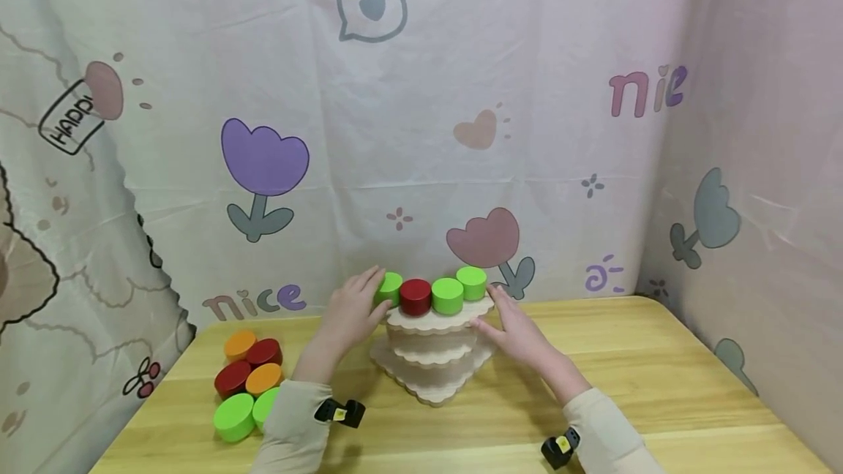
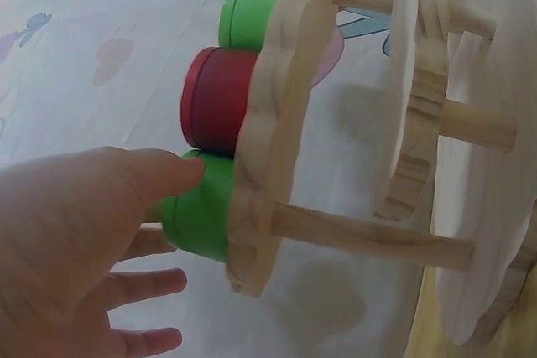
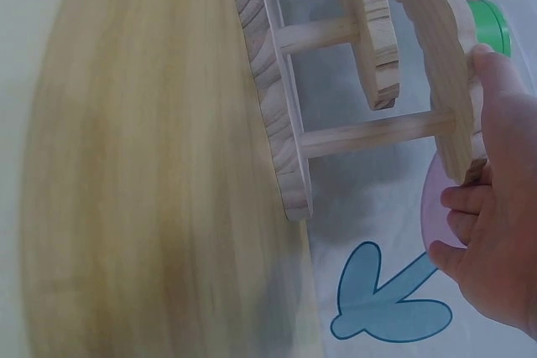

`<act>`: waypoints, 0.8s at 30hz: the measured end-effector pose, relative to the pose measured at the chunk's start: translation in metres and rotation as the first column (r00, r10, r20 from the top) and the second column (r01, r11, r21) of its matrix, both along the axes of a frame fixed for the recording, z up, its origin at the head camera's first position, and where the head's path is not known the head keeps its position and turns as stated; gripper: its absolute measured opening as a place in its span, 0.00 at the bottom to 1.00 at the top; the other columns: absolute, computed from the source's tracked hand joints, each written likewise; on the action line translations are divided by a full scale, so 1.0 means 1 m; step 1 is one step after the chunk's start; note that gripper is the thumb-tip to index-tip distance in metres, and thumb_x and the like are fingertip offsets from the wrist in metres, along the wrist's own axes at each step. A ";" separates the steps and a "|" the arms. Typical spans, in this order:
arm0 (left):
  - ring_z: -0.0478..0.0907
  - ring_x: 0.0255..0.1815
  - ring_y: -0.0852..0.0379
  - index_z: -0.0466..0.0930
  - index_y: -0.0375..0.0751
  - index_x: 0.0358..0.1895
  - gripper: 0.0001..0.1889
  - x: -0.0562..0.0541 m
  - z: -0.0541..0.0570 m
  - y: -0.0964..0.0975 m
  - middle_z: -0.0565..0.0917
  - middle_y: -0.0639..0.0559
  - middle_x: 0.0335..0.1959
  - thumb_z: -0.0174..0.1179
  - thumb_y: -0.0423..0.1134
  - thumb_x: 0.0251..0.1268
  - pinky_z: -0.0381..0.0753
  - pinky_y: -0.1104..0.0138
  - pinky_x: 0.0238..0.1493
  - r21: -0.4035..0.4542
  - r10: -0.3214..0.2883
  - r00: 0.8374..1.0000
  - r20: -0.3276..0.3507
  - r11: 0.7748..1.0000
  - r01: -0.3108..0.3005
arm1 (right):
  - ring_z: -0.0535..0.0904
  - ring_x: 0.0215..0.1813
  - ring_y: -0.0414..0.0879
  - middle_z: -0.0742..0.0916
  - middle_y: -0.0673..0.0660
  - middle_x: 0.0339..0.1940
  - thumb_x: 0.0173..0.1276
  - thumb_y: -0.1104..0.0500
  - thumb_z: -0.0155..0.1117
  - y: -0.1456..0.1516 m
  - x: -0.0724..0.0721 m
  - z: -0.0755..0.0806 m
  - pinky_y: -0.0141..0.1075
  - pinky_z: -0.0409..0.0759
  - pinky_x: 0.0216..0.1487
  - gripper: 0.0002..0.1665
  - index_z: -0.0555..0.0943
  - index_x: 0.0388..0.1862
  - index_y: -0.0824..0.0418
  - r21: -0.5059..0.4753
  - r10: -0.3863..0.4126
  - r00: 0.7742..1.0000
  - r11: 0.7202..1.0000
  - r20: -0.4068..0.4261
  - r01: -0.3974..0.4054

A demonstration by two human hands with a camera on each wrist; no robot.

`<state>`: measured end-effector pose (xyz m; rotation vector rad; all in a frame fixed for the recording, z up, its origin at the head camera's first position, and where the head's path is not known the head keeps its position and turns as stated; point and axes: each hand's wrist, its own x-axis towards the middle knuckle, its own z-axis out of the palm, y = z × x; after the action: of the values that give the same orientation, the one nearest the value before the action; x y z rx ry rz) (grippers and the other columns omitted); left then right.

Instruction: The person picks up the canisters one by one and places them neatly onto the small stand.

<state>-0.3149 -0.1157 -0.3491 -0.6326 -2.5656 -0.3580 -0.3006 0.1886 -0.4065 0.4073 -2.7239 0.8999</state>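
Observation:
A tiered wooden stand (image 1: 433, 384) with scalloped tiers joined by round dowels stands on the table. A row of small round lidded tins sits on its top tier (image 2: 281, 123): a green tin (image 1: 391, 285) at the left end, a red tin (image 1: 416, 298), a green tin (image 1: 448, 297) and another green tin (image 1: 471, 284) at the right. My left hand (image 1: 349, 318) holds the left-end green tin between thumb and forefinger, its other fingers spread. My right hand (image 1: 515, 328) grips the right corner of the top tier, thumb in front and fingertips curled at its edge.
Several more tins lie grouped at the table's left, among them an orange tin (image 1: 240, 345), a dark red tin (image 1: 233, 380) and a green tin (image 1: 233, 418). A printed cloth (image 1: 421, 93) hangs behind the wooden table (image 1: 632, 371) and along its sides.

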 end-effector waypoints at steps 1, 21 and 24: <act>0.71 0.66 0.38 0.67 0.38 0.69 0.31 0.002 0.000 -0.001 0.72 0.40 0.69 0.61 0.46 0.66 0.74 0.42 0.59 -0.002 0.000 1.000 -0.018 1.000 0.000 | 0.50 0.80 0.62 0.58 0.68 0.78 0.68 0.35 0.57 0.000 0.000 0.000 0.58 0.54 0.75 0.52 0.51 0.78 0.64 -0.004 0.001 1.000 1.000 0.005 -0.001; 0.81 0.49 0.49 0.84 0.45 0.49 0.18 0.055 -0.015 -0.050 0.86 0.50 0.46 0.69 0.44 0.54 0.79 0.52 0.50 -0.220 -0.200 0.921 -0.333 0.967 0.131 | 0.50 0.80 0.63 0.58 0.67 0.78 0.68 0.36 0.57 -0.001 0.001 0.001 0.59 0.54 0.74 0.52 0.50 0.78 0.63 -0.011 -0.001 1.000 1.000 0.000 0.001; 0.81 0.47 0.51 0.85 0.46 0.47 0.14 0.063 -0.019 -0.062 0.86 0.53 0.44 0.63 0.48 0.62 0.79 0.55 0.47 -0.246 -0.233 0.908 -0.348 0.957 0.151 | 0.50 0.80 0.63 0.59 0.67 0.78 0.68 0.37 0.58 -0.001 0.002 0.002 0.59 0.53 0.74 0.52 0.51 0.78 0.64 -0.015 0.001 1.000 1.000 -0.005 -0.001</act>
<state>-0.2517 -0.1775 -0.3683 -0.9405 -2.1937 -0.0143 -0.2983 0.1879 -0.4042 0.4074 -2.7109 0.9177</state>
